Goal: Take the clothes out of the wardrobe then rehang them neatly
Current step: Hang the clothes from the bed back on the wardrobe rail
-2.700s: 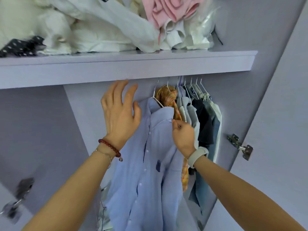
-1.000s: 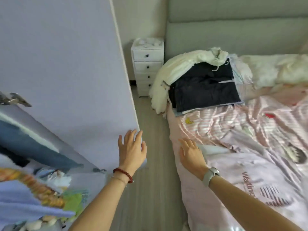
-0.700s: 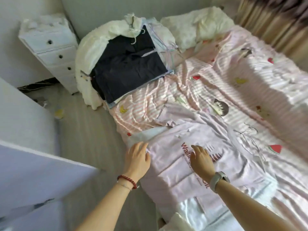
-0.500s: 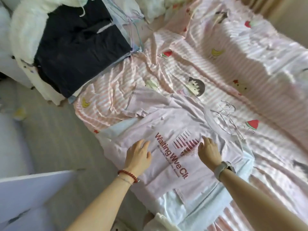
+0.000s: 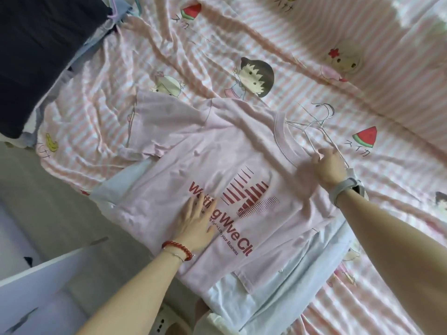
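A pale pink T-shirt [image 5: 217, 151] with red lettering lies spread flat on the bed, on top of a light blue shirt [image 5: 278, 293] whose edges stick out below and to the left. My left hand [image 5: 196, 226] rests flat on the red print with its fingers straight. My right hand [image 5: 330, 166] is at the T-shirt's shoulder beside the collar, with curled fingers pinching a bit of the pink fabric. Thin wire hangers [image 5: 321, 117] lie on the sheet just beyond the collar, and their wires run under my right hand.
The bed has a pink striped cartoon sheet [image 5: 266, 32]. A pile of dark folded clothes [image 5: 36, 56] with more hangers sits at the upper left. The grey floor [image 5: 36, 189] and the lilac wardrobe door [image 5: 36, 286] are at the lower left.
I have turned from the wardrobe to the bed. Both hands came down onto the pink T-shirt; my right hand slid up to its shoulder by the hangers and pinched the fabric.
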